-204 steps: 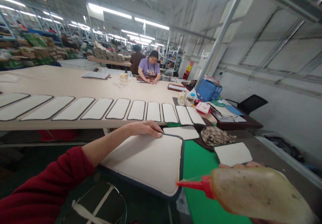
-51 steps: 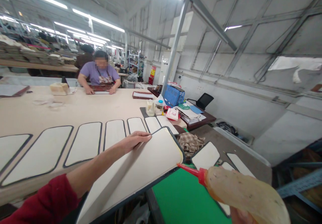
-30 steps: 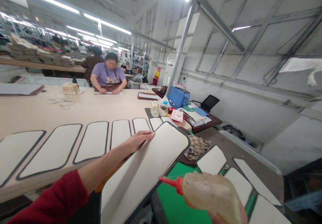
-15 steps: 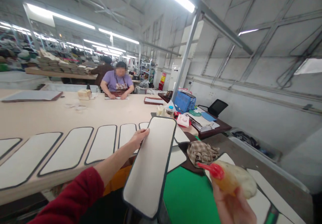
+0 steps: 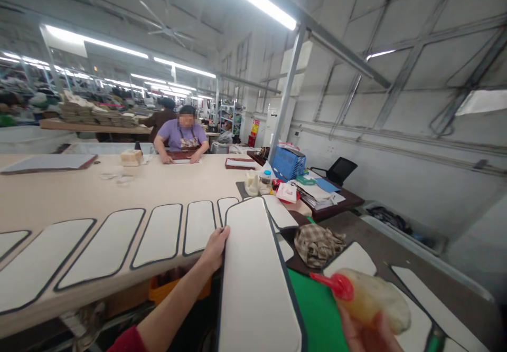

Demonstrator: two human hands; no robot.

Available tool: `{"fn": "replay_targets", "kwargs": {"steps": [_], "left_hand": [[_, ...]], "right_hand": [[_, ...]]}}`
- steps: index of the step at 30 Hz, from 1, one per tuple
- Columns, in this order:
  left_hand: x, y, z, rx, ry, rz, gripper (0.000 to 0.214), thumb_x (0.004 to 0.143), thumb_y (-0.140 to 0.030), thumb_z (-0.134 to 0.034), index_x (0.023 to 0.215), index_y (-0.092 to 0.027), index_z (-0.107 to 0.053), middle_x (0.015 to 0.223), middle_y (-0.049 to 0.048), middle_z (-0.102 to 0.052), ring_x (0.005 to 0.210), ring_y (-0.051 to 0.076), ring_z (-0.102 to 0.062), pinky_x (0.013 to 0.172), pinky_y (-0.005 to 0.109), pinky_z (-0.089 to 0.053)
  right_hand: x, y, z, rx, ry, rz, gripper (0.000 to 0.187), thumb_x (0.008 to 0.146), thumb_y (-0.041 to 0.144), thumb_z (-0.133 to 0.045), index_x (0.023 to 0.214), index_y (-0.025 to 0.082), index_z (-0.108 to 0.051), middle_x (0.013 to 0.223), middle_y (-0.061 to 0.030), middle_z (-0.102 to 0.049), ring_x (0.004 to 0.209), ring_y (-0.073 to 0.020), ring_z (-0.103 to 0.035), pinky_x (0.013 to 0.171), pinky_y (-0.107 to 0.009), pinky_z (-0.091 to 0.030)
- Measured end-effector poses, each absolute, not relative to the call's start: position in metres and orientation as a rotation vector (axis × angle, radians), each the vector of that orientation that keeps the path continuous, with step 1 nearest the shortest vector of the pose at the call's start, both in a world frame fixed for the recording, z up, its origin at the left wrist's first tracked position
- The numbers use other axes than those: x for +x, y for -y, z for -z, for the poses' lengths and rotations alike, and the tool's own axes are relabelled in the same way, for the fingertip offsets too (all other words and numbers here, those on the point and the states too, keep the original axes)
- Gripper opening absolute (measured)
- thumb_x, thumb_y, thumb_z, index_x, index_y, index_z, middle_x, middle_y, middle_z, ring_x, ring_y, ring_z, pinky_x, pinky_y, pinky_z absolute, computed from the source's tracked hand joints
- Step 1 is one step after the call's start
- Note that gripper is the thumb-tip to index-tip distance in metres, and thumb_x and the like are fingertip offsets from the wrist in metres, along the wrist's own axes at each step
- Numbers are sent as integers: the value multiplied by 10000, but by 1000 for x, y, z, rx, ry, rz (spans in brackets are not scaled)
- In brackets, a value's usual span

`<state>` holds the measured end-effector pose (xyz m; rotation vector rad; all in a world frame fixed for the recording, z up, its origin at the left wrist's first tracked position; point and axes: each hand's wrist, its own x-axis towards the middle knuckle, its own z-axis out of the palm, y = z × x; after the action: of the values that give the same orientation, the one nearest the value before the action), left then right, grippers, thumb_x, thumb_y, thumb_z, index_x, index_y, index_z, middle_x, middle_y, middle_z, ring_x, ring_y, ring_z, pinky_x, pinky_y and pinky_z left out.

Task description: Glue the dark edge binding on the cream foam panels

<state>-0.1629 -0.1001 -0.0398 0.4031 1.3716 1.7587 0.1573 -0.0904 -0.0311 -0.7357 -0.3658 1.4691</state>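
Observation:
My left hand (image 5: 217, 246) grips the left edge of a long white panel (image 5: 257, 278) with rounded corners and a dark border. The panel is held up in front of me, its lower end cut off by the frame. In my right hand (image 5: 366, 333) is a squeeze bottle (image 5: 374, 296) of yellowish liquid, tilted so that its red nozzle points left. A gap separates the nozzle from the panel. Beneath the bottle lie a green sheet (image 5: 317, 307) and more white panels (image 5: 350, 259).
Several dark-edged white panels (image 5: 160, 235) lie in a row along the pale table (image 5: 174, 186). A checked cloth (image 5: 319, 244) is bunched behind the bottle. Across the table a person (image 5: 184, 135) works. A blue crate (image 5: 289, 162) and jars (image 5: 264, 182) stand farther right.
The panel has come nearer to me and turned, its upper end now leaning left. My left hand has dropped lower with it. The bottle has shifted slightly down and right.

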Motion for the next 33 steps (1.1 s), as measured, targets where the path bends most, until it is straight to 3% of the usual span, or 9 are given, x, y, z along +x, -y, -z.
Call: {"fn": "replay_targets", "kwargs": {"steps": [3,6,9,12,16,20,25,33], "left_hand": [[-160,112,30,595,-1452,-1678,253,823,-396,-719,810,-185,-580,641,-24,-617,609,146,-577,576,241,-456],[-159,120,18,731,-1441,-1611,402,720,-521,-780,838,-189,-586,657,-29,-631,602,142,-573,558,239,-446],[-157,123,7,790,-1368,-1560,467,664,-552,-812,862,-193,-589,677,-28,-651,597,138,-589,560,238,-456],[-156,125,0,817,-1294,-1508,468,658,-534,-826,885,-203,-585,679,-33,-658,595,138,-605,553,233,-456],[-154,125,-6,871,-1235,-1447,512,634,-569,-836,885,-200,-583,701,-35,-664,594,124,-598,550,223,-452],[-151,125,-13,881,-1206,-1408,535,622,-583,-845,880,-193,-586,700,-32,-660,581,118,-587,550,227,-443],[-145,122,-21,864,-1182,-1390,562,562,-576,-884,835,-185,-586,667,-39,-644,565,110,-567,539,227,-427],[-144,118,-20,824,-1183,-1395,539,578,-542,-901,851,-174,-617,716,-22,-673,618,115,-590,576,224,-451]], "right_hand": [[155,95,-3,-797,351,-1300,918,259,286,-971,1138,304,-705,1289,-28,-668,1161,-294,-644,648,-214,-616],[153,97,-27,-799,480,-1207,915,242,138,-880,1130,266,-705,1304,-49,-654,1246,-329,-582,631,-191,-592],[156,90,-39,-790,642,-1146,856,307,181,-841,1146,255,-695,1258,-62,-670,1276,-364,-551,864,-348,-606],[161,76,-42,-802,754,-1102,806,308,241,-857,1096,247,-692,1183,-75,-689,1296,-403,-519,1104,-558,-433],[168,67,-40,-808,805,-1094,785,326,284,-900,1082,232,-694,1114,-101,-703,1229,-443,-556,1149,-705,-252],[176,67,-36,-778,898,-1095,786,431,380,-932,1165,244,-684,1082,-104,-717,1174,-403,-602,1162,-677,-242],[180,66,-39,-838,873,-1123,953,314,311,-942,1226,248,-671,1074,-111,-724,1137,-438,-617,1148,-686,-250],[179,75,-44,-897,841,-1147,1003,274,377,-962,1228,264,-671,1186,-138,-694,1225,-432,-576,1117,-614,-331]]}}
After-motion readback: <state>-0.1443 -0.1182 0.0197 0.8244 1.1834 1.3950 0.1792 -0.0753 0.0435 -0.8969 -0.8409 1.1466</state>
